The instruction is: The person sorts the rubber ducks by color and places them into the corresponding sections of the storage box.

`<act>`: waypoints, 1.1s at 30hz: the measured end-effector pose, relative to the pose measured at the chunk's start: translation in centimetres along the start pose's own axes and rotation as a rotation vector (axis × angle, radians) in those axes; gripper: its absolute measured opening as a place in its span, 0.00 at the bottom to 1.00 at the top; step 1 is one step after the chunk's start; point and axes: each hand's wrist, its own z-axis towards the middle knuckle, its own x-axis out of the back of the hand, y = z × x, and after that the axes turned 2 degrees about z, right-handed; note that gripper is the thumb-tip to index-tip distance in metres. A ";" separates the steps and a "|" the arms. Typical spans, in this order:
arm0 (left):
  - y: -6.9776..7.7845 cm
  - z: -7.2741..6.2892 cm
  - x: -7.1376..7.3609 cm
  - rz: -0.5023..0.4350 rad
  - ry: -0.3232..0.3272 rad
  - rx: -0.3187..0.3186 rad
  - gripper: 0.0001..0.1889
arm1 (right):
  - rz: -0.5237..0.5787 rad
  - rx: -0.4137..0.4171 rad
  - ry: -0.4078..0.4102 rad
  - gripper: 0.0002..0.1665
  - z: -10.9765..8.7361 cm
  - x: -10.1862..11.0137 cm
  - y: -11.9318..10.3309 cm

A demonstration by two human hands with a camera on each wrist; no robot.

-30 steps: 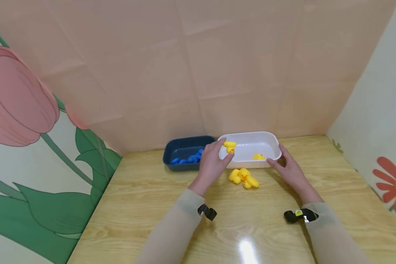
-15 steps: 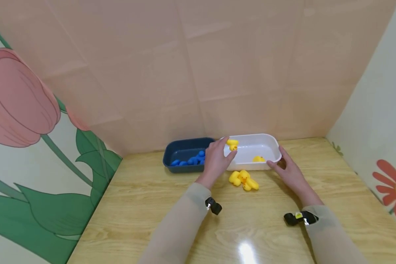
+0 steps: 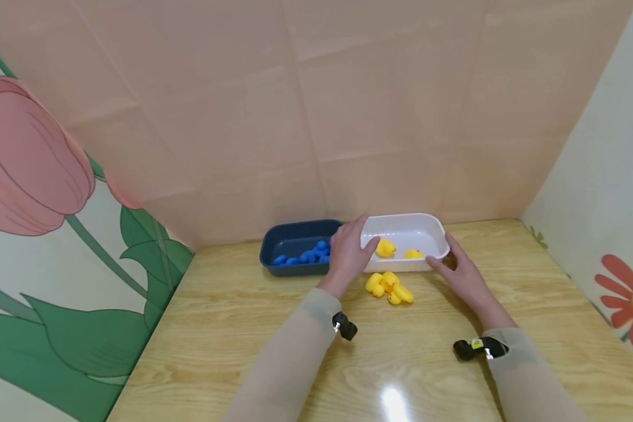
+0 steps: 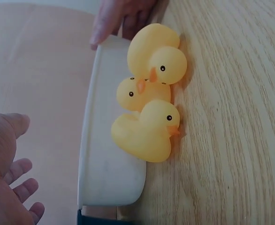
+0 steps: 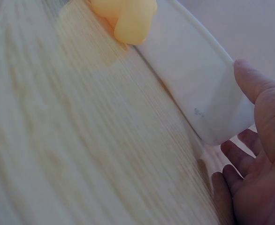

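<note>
The step in hand looks like setting a yellow duck (image 3: 385, 248) in the white tray (image 3: 406, 266), near the back edge of the bench (image 3: 216, 328) — the left hand (image 3: 346, 252) is loosely spread over the tray's left end, holding nothing, though I can't tell if its thumb touches that duck. The right hand (image 3: 463, 275) grips the tray's front right corner. A second duck (image 3: 414, 254) lies inside; three loose ducks (image 3: 390, 281) cluster just in front — the next move probably calls for reaching down to these

Yellow ducks (image 4: 144, 140), orange beaks (image 4: 173, 131); white tray (image 3: 401, 265); navy tray (image 3: 299, 270); tan wood-grained table (image 3: 216, 328).
</note>
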 end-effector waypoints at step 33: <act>-0.4 -5.5 0.5 -0.196 -0.012 0.016 0.33 | -0.012 0.028 0.004 0.63 -0.1 0.5 -0.3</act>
